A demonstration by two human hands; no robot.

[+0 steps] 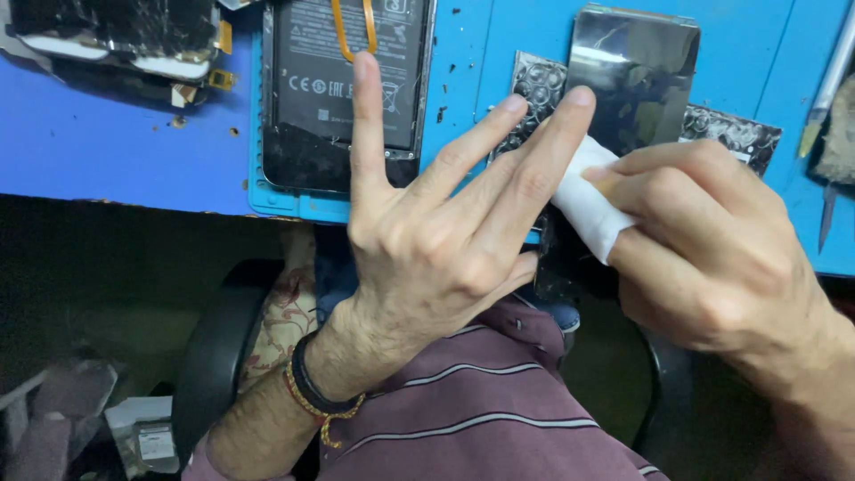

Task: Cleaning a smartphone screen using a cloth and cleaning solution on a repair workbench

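My right hand (712, 249) pinches a soft white wipe (592, 209); the left hand (436, 232), fingers splayed, probably steadies a fragile glossy black phone panel (634, 76) beside it by its edges.

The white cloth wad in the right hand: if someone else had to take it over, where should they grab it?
Probably the bare upper end of the white cloth wad. The right hand covers its lower right end and the left hand fingers cross its left, so coming in from above, over the blue mat, looks clearest.
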